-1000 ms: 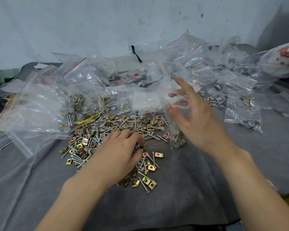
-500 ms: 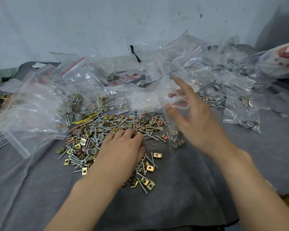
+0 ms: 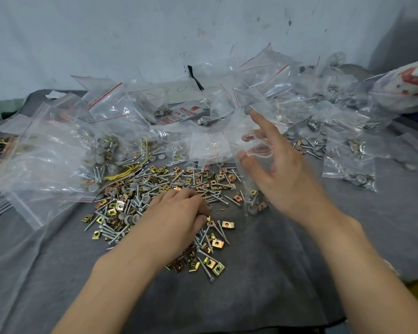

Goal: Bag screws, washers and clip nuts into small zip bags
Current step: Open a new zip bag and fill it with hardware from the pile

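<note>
Little has moved: my left hand (image 3: 176, 213) still digs in the pile (image 3: 155, 184), fingers curled, on what I cannot tell. My right hand (image 3: 287, 184) pinches a zip bag (image 3: 260, 152).

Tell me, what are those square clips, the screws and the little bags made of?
Clip nuts: sheet metal, probably steel, with yellow-gold plating that glints. Screws: silvery metal, likely zinc-plated. Zip bag in the right hand: thin clear plastic film, crinkly, red seal line.

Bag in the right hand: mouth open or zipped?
Open. The zip bag held by the right hand shows its red-lined mouth spread in a loop; a washer and clip nuts sit at its bottom.
</note>
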Tool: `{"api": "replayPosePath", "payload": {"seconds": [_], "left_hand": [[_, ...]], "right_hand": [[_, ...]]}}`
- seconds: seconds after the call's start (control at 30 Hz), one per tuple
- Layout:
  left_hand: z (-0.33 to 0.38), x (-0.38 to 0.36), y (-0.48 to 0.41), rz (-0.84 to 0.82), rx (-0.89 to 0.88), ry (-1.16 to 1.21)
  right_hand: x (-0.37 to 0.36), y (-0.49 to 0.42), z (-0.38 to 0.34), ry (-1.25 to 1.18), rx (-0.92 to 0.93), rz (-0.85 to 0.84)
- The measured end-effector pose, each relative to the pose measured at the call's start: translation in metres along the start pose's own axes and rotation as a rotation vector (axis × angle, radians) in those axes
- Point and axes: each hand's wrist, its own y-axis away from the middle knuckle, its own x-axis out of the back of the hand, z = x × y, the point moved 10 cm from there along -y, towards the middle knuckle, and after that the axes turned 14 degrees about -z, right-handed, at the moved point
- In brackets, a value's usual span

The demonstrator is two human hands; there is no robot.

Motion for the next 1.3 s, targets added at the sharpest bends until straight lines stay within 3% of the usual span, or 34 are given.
{"api": "replayPosePath", "payload": {"seconds": [0.6, 0.77, 0.93, 1.13, 1.3], "left_hand": [[0.003, -0.001, -0.005, 0.012, -0.035, 0.102], [0.002, 0.013, -0.001, 0.157, -0.075, 0.116], [-0.014, 0.045, 0.003, 0.362, -0.064, 0.443], [-0.007, 0.098, 0.006, 0.579, -0.185, 0.766], [0.03, 0.133, 0.004, 0.606, -0.351, 0.73]], "right_hand": [[-0.001, -0.001, -0.001, -0.011, 0.005, -0.017], [-0.001, -0.001, -0.002, -0.002, 0.008, -0.017], [0.005, 0.001, -0.002, -0.049, -0.001, 0.026], [0.011, 0.003, -0.004, -0.139, -0.01, 0.064], [0.009, 0.005, -0.003, -0.166, -0.004, 0.072]]}}
